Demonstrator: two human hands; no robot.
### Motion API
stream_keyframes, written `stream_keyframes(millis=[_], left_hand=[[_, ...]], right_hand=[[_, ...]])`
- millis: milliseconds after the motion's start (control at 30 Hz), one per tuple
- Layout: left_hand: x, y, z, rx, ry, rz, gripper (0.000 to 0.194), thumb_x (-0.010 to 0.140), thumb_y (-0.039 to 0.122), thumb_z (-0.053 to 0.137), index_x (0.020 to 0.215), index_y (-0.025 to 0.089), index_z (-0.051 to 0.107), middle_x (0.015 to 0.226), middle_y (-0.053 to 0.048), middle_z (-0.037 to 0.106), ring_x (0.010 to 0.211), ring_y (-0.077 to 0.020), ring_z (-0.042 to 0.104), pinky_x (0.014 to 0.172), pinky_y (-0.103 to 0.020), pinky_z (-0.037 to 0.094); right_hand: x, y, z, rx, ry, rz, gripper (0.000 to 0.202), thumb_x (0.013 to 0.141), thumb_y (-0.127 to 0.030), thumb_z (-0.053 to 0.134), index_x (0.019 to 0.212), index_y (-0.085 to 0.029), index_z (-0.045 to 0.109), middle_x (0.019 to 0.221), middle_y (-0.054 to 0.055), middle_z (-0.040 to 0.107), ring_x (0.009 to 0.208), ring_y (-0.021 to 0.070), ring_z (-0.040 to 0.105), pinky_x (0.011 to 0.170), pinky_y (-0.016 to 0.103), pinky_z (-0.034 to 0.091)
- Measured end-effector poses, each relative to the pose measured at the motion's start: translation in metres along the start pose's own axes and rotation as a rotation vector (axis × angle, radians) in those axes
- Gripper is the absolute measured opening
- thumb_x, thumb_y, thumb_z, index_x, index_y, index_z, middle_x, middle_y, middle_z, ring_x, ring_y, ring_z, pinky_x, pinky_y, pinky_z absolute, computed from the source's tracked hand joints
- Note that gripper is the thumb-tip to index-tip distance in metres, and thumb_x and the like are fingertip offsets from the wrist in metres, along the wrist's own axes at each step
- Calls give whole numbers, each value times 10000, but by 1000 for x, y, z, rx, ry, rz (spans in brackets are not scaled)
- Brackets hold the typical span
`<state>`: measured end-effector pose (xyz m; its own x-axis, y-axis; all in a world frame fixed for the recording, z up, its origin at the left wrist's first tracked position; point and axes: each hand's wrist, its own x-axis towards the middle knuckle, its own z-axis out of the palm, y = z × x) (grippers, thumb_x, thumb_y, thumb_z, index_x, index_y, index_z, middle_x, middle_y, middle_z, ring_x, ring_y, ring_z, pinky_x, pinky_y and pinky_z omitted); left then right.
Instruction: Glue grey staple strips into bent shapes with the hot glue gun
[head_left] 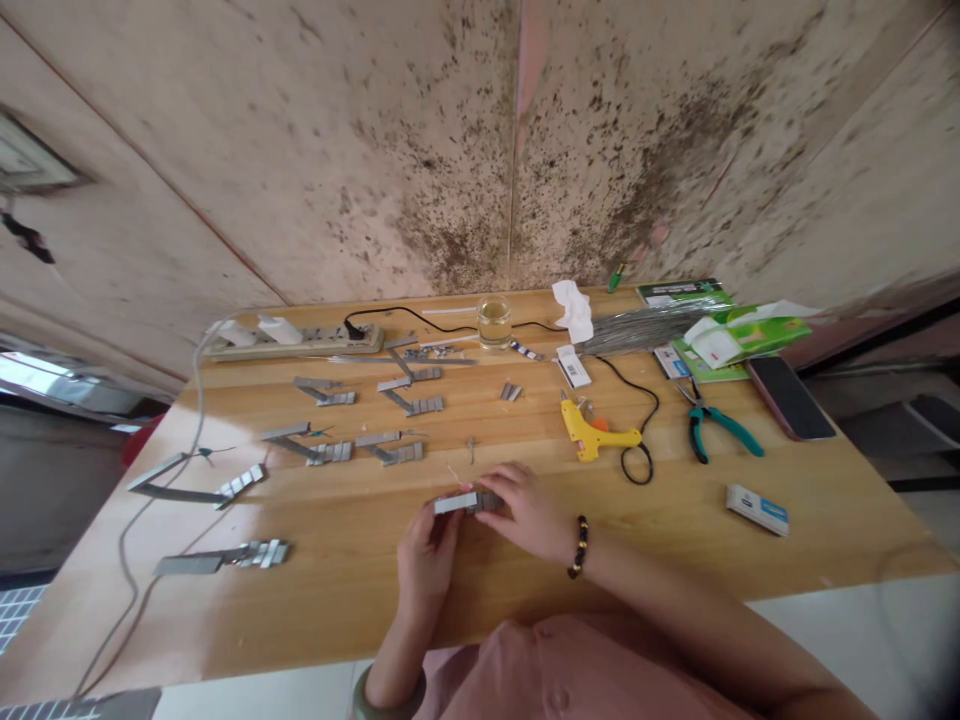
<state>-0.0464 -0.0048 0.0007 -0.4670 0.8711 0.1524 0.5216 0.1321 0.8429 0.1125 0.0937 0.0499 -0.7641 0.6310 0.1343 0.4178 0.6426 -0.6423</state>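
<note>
Near the front of the wooden table (pixel 540 620), both hands grip one small grey segmented piece (pixel 456 503) built of flat grey blocks. My left hand (pixel 426 565) pinches its left end between thumb and fingers. On its right end close the fingers of my right hand (pixel 529 515), which hide part of it. A thin pale strand rises behind the piece. Just beyond lies a tiny grey part (pixel 471 450). Similar grey jointed pieces lie to the left, among them a long one (pixel 221 557) near the front and a bent one (pixel 196 482) with a teal bit.
A yellow glue gun (pixel 600 432) with a black cord lies right of centre, beside teal-handled pliers (pixel 724 430). A glass of pale liquid (pixel 493 325), a bundle of grey strips (pixel 652 325), a phone (pixel 791 398) and a power strip (pixel 315 345) stand farther back. A small box (pixel 757 510) lies right.
</note>
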Motion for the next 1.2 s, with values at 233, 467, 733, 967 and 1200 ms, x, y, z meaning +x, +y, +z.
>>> stream_keyframes(millis=[233,467,733,967,1200], left_hand=[[0,2,0,-30,-34,0,228,812,338,563,985,216,646,963,-61,695,893,-219,652,800,-330,508],[-1,-1,0,16,-20,29,203,815,331,562,954,204,639,880,-53,686,794,-196,651,729,-300,513],[1,5,-2,51,7,52,216,814,355,551,920,189,640,826,-52,691,743,-190,652,684,-289,516],[2,4,-1,62,27,92,194,811,339,556,907,190,636,812,-46,691,735,-186,655,684,-289,519],[0,-1,1,10,1,59,187,813,318,567,931,186,627,856,-52,689,773,-187,657,708,-287,517]], right_hand=[[5,-13,-22,120,39,-91,511,833,-239,601,1310,-257,420,1225,68,483,1160,183,445,1014,363,371],[22,-16,-26,99,-32,-176,354,848,-97,522,1150,-270,584,1218,57,456,1072,155,491,984,340,388],[24,-10,-26,20,-41,-193,120,857,-196,575,957,-184,640,1043,57,594,997,165,516,925,317,409],[13,-7,-20,94,-60,-148,172,878,-292,558,905,-147,647,844,63,656,830,171,570,791,294,447],[4,-15,-24,208,-73,-31,211,862,-284,581,1045,-188,627,865,35,671,813,153,597,770,262,448]])
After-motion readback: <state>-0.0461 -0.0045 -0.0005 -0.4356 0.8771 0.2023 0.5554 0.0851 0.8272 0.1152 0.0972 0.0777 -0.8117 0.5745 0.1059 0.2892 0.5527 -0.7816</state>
